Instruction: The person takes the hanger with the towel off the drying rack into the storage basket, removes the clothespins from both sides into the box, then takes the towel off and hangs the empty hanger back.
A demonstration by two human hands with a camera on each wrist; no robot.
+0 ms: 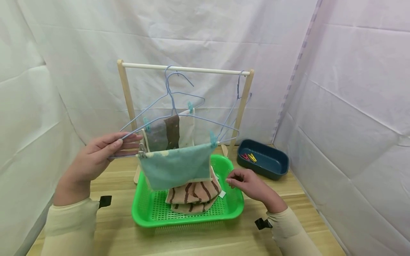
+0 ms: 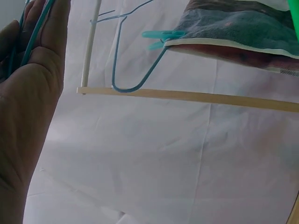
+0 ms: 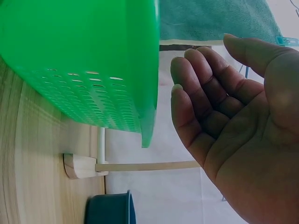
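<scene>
My left hand grips one end of a blue wire hanger, thumb and fingers around the wire. A teal towel hangs from this hanger's lower bar, with a grey clip at its left and a blue clothespin at its right. The hanger's hook is in front of the rod. Beside the towel's lower right, my right hand is loosely curled over the edge of a green basket. In the right wrist view that palm holds nothing. A brown-striped cloth lies in the basket.
Behind stands a rack with a white rod. On it hang a hanger carrying a grey, brown and white towel and another hanger at the right end. A dark blue bin holds red and yellow clothespins. White curtains surround the table.
</scene>
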